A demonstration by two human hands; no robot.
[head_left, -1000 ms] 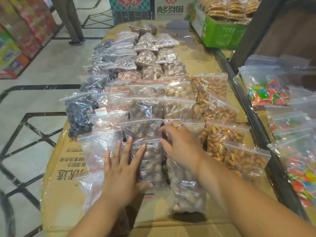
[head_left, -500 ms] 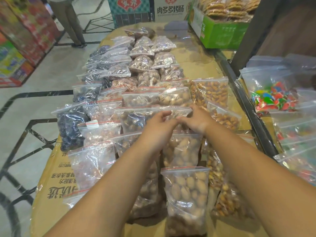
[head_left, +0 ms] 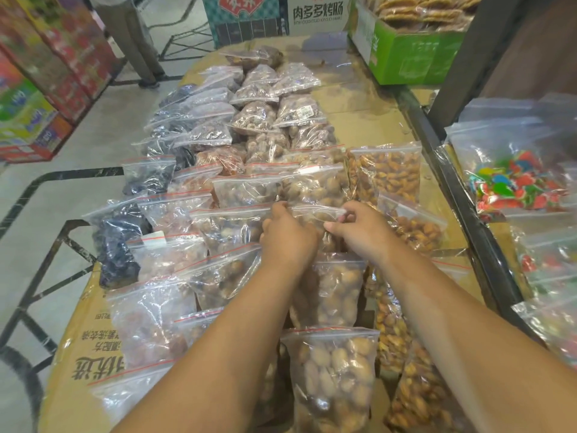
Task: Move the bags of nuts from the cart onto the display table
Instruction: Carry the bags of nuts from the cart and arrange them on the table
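Head view: which bag have they got?
Clear zip-top plastic bag of brown nuts (head_left: 315, 215), mid-row on the cardboard-covered display table (head_left: 359, 120). Left hand (head_left: 288, 237) and right hand (head_left: 363, 232) each pinch its top edge, fingers curled.
Any room?
Bare cardboard far right, along the dark metal rail (head_left: 451, 182); other bags (head_left: 118, 239) reach the left edge.

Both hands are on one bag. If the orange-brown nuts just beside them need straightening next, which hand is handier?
Probably the right hand: it lies next to the orange-brown bag, while the left hand, also pinching the middle bag, sits farther over and would have to cross it.
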